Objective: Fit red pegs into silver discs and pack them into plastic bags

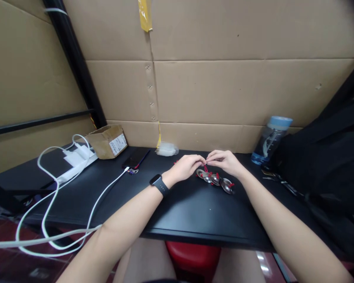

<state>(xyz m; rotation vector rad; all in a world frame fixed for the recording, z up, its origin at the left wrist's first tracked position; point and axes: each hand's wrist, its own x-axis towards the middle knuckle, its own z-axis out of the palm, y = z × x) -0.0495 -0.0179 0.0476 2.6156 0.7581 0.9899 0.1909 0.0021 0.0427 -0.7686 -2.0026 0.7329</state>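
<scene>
Red string pinched by left hand and right hand fingertips over metal discs (knotting, probably); wants steady grip.

Looks like a DIY work cubicle in some small workshop.

Walls are just plain cardboard sheets stuck up with yellow tape behind a black metal frame. The desk is a bare black table with a red stool under it. Personal stuff sits round the edges: phone, white charger and cable, water bottle, black bag, small cardboard box. Mid-table there's a few metal pieces with red ties, so it's a hand-piecework kinda spot.
</scene>
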